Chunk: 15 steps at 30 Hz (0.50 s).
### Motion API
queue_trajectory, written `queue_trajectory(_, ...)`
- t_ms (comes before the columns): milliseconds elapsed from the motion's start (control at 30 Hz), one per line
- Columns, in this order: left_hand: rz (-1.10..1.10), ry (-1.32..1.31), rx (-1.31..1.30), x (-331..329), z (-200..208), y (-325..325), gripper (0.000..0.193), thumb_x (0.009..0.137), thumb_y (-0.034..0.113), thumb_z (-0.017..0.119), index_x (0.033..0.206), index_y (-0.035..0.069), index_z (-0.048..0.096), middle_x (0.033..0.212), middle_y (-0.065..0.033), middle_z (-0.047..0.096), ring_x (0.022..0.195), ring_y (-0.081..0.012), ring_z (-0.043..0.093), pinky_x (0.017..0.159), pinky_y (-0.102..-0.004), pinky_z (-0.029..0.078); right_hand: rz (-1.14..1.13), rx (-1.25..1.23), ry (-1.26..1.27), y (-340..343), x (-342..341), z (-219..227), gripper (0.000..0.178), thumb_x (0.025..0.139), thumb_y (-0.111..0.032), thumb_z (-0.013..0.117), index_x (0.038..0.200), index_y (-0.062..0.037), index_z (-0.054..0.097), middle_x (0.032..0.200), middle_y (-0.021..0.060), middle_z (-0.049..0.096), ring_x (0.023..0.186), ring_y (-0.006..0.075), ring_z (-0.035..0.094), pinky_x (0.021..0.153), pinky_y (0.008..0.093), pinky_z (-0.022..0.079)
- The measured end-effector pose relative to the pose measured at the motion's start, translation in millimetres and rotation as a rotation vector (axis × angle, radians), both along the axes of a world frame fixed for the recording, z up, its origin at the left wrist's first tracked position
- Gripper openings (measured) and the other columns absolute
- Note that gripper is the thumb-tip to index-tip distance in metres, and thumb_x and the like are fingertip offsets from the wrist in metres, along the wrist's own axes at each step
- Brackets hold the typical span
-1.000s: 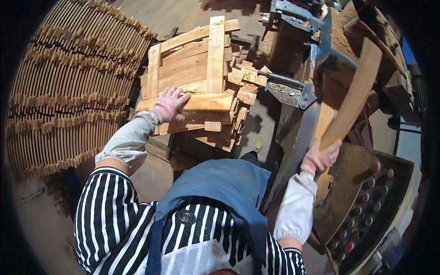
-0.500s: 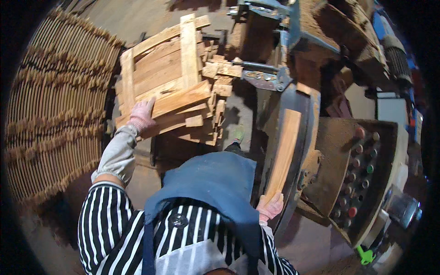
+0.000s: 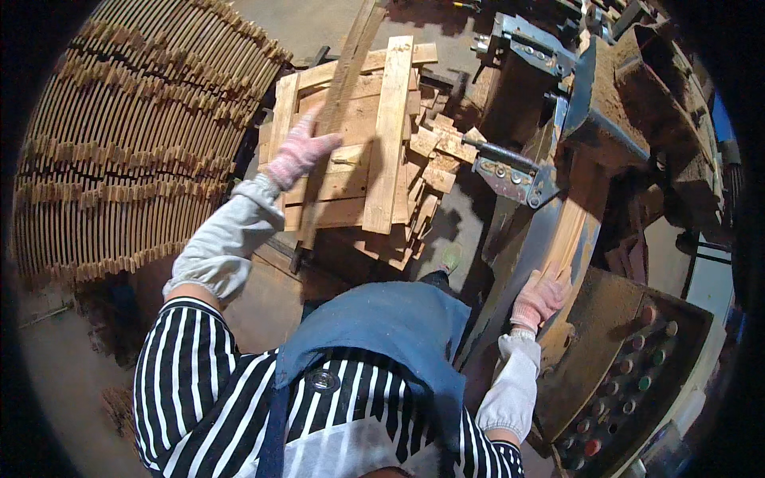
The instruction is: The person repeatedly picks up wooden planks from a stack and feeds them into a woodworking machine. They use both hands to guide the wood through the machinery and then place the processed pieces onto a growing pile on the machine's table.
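Note:
My left hand point(image 3: 303, 153), in a pink-and-white glove, grips a long narrow wooden board point(image 3: 339, 99) turned edge up. This board is tilted across a stack of boards point(image 3: 339, 199), and its far end reaches the top of the view. At the right, my gloved right hand point(image 3: 542, 296) is closed over the near end of another wooden board point(image 3: 575, 221). That board lies lengthwise on the metal bed point(image 3: 522, 247) of a machine. Its far end runs under the machine's blue-grey housing point(image 3: 598, 103) and is hidden there.
Rows of thin, dusty boards point(image 3: 127, 151) are piled at the left. Short wood pieces point(image 3: 434, 155) jut from the stack's right side. A metal bracket point(image 3: 510, 177) sticks out beside the bed. At lower right is a button panel point(image 3: 629, 390) with coloured knobs.
My left hand has lifted a board from the stack and turned it on edge. My right hand has moved forward along the bed, and its board's far end has gone under the housing.

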<state>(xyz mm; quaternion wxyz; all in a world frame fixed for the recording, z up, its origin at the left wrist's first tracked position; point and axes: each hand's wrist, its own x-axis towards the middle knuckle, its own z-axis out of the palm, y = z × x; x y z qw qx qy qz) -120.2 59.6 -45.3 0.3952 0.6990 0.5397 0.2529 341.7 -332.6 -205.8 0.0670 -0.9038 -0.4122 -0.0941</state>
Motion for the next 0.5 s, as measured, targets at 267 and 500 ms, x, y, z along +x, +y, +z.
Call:
queue_trajectory(267, -0.084, -0.687, -0.235, 216, -36, -64, 0.102, 0.087, 0.045, 0.091, 0.16, -0.003, 0.038, 0.131, -0.0124, 0.068, 0.117, -0.0209, 0.064, 0.101, -0.0357, 0.055, 0.495, 0.4, 0.986, 112, -43, 89, 0.082, 0.091, -0.02, 0.081, 0.162, -0.003, 0.044, 0.168, 0.0171, 0.044, 0.154, 0.0314, 0.041, 0.127, 0.0422, 0.034)
queue_trajectory(500, -0.505, -0.759, -0.278, 304, -73, -129, 0.094, 0.09, 0.044, 0.087, 0.16, 0.003, 0.039, 0.141, -0.0163, 0.059, 0.128, -0.0262, 0.058, 0.108, -0.0412, 0.051, 0.091, 0.505, 0.928, 23, -123, 105, 0.107, 0.081, -0.015, 0.082, 0.17, -0.0051, 0.025, 0.16, 0.0198, 0.047, 0.145, 0.0337, 0.049, 0.121, 0.044, 0.041)
